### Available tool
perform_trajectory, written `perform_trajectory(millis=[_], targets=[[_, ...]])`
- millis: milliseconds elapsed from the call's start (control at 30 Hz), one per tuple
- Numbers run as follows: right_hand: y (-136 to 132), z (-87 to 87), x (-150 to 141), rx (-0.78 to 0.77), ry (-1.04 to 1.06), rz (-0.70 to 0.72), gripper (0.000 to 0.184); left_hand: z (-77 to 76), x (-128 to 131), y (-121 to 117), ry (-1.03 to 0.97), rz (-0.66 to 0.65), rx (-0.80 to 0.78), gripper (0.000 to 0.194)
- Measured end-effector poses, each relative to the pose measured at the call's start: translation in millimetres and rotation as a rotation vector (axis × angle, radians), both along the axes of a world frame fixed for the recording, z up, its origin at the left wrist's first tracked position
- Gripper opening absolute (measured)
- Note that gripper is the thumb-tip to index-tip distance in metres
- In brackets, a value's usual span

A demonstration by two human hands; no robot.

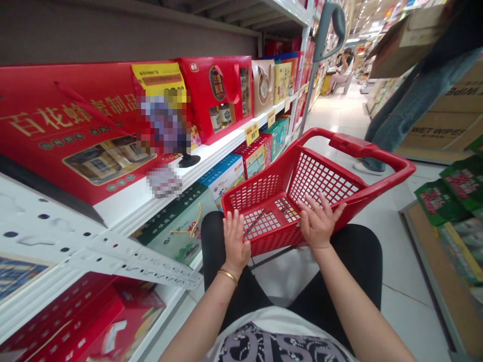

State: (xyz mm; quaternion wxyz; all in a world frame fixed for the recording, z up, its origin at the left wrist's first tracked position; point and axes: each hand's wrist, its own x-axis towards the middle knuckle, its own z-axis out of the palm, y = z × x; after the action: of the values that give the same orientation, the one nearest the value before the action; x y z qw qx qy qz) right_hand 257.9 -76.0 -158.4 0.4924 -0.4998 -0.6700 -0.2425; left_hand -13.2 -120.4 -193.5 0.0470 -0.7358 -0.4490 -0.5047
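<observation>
A red plastic shopping basket (324, 176) on wheels stands empty in the aisle right in front of my knees. My left hand (234, 241) rests on its near rim at the left corner, fingers curled over the edge. My right hand (319, 221) lies on the near rim further right, fingers spread over the lattice wall. A gold bangle circles my left wrist. The basket's grey pull handle (327, 30) rises behind it.
White shelves (113, 236) on my left carry red gift boxes (71, 136), green and blue boxes and yellow price tags. A person in jeans (411, 95) stands ahead right beside cardboard cartons. Green packs (453, 191) lie on a low display at right. Another person sits far down the aisle.
</observation>
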Motion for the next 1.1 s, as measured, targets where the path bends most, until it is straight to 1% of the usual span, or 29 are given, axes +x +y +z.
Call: perform_trajectory(millis=[67,100,233,300,333,367,433,500,567,600,667,800,867,900,967,1033,1100], targets=[[-2,-1.2,-11,-0.009,0.055,-0.002,0.026,0.4,1,0,-0.005,0.008,-0.004,0.067],[-6,-2.7,-23,-0.015,0.051,0.032,0.026,0.6,1,0,-0.006,0.014,-0.007,0.065],[-27,-7.6,-78,-0.013,-0.102,0.298,0.027,2.1,1,-1,-0.001,0.036,0.008,0.060],[-32,-6.5,-89,0.007,-0.178,0.400,0.027,2.8,1,-2,0.011,0.039,0.019,0.059],[-31,-5.1,-87,0.014,-0.206,0.423,0.027,2.8,0,-2,0.023,0.035,0.025,0.059],[-29,-3.2,-82,0.021,-0.223,0.426,0.028,2.4,0,-2,0.031,0.037,0.011,0.059],[-21,1.6,-61,0.014,-0.218,0.374,0.027,0.8,1,-1,0.015,0.047,0.001,0.058],[-13,6.3,-41,-0.002,-0.129,0.252,0.023,-0.8,1,0,0.012,0.045,0.001,0.058],[-10,8.9,-32,-0.023,-0.016,0.146,0.020,-1.5,2,1,0.003,0.046,0.005,0.058],[-11,8.9,-34,-0.036,0.024,0.123,0.020,-1.5,2,1,-0.004,0.046,0.007,0.058],[-17,6.6,-51,-0.067,0.043,0.152,0.021,-1.5,3,1,-0.016,0.043,0.012,0.059],[-32,0.7,-101,-0.085,-0.100,0.347,0.023,-2.9,2,0,-0.031,0.037,0.034,0.061],[-35,0.7,-108,-0.078,-0.171,0.398,0.024,-3.7,1,0,-0.029,0.039,0.036,0.062],[-34,1.4,-104,-0.081,-0.198,0.404,0.024,-3.9,1,0,-0.025,0.041,0.033,0.061],[-29,3.8,-82,-0.096,-0.214,0.367,0.026,-3.6,2,0,-0.019,0.045,0.025,0.061],[-20,6.5,-50,-0.102,-0.160,0.253,0.028,-2.5,2,0,-0.017,0.046,0.022,0.061],[-12,8.5,-24,-0.083,-0.051,0.098,0.029,-1.2,3,0,-0.017,0.045,0.026,0.061]])
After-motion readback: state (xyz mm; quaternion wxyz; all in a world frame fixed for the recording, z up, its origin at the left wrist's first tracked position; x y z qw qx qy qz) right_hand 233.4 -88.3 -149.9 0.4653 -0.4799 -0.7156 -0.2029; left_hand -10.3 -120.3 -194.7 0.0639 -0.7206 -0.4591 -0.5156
